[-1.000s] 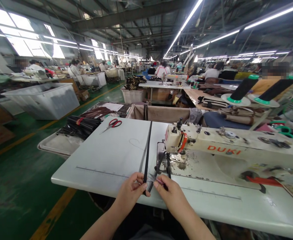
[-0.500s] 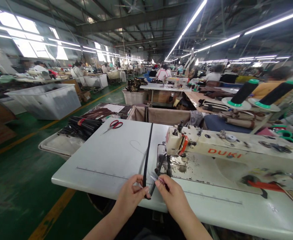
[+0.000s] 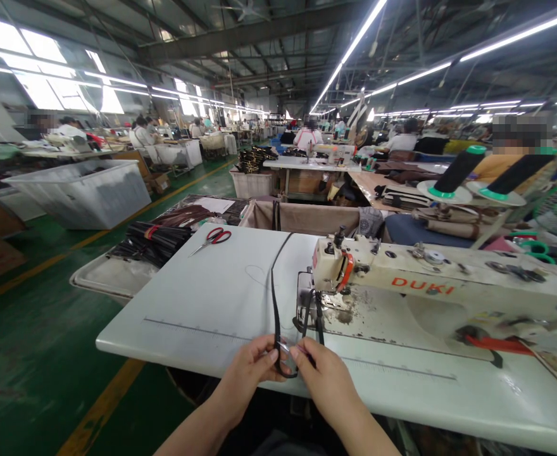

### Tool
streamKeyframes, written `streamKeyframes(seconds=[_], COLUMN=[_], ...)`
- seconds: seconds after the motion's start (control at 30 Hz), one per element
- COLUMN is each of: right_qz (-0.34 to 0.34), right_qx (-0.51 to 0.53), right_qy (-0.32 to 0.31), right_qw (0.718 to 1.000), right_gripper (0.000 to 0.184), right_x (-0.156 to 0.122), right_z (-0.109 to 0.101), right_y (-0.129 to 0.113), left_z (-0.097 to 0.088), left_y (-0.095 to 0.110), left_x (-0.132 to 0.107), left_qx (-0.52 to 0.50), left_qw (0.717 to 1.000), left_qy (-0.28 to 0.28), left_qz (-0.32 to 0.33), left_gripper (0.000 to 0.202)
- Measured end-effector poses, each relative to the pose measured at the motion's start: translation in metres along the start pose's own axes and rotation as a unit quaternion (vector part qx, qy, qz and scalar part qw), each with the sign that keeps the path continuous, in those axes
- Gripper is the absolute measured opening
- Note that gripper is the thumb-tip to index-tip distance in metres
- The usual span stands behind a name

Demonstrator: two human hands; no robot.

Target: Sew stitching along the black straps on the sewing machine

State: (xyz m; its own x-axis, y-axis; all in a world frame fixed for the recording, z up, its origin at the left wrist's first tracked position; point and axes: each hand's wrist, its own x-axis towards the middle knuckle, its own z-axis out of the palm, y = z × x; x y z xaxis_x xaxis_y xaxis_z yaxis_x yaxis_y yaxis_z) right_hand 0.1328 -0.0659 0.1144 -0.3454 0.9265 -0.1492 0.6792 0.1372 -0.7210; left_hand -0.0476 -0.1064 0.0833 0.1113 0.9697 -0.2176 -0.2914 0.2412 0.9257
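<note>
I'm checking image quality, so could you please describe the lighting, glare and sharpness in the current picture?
Head view: the tube light and windows are washed out to white; head view: a small bright glare spots the tabletop at lower right; head view: the blade by the right hand looks soft, its edges hard to make out.

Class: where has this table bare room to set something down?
Bare: between the scissors, the left ruler and the left edge of the table; between the right ruler and its front edge. Crowded: under the machine head, among black strips, and where the left hand holds a strap beside the right hand and its metal blade.
</note>
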Motion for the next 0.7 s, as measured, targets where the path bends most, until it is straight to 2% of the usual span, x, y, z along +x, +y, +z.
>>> streamKeyframes(seconds=[0.13,0.3,0.43,0.53,0.63,0.7], right_qz=[-0.018,-0.064,-0.059,-0.041,-0.023,-0.013], right_qx=[-0.005,-0.060,-0.026,0.021,0.040,0.052], right_qy=[0.022,0.055,0.099,0.102,0.090,0.090], right_qw=[1.000,0.995,0.993,0.994,0.995,0.994], right_gripper=[0.034,0.031,0.038,0.043,0.047,0.048], right_x=[-0.001,-0.001,-0.001,-0.002,-0.004,-0.007], right_z=[0.000,0.004,0.004,0.000,-0.004,-0.006], right_y=[0.001,0.004,0.010,0.014,0.017,0.020], left_z=[0.002,0.005,0.005,0.002,-0.007,-0.020], left_y=[0.000,0.005,0.006,0.001,0.003,0.016], left_x=[-0.001,-0.002,-0.001,0.001,0.007,0.013], left_qx=[0.004,0.031,0.031,0.046,0.114,0.183], left_qw=[1.000,0.998,0.999,0.998,0.993,0.983], left_qy=[-0.026,-0.051,-0.027,-0.005,0.019,0.011], left_qz=[-0.001,-0.001,-0.025,-0.036,-0.024,-0.025], left_gripper=[0.040,0.043,0.054,0.057,0.052,0.051])
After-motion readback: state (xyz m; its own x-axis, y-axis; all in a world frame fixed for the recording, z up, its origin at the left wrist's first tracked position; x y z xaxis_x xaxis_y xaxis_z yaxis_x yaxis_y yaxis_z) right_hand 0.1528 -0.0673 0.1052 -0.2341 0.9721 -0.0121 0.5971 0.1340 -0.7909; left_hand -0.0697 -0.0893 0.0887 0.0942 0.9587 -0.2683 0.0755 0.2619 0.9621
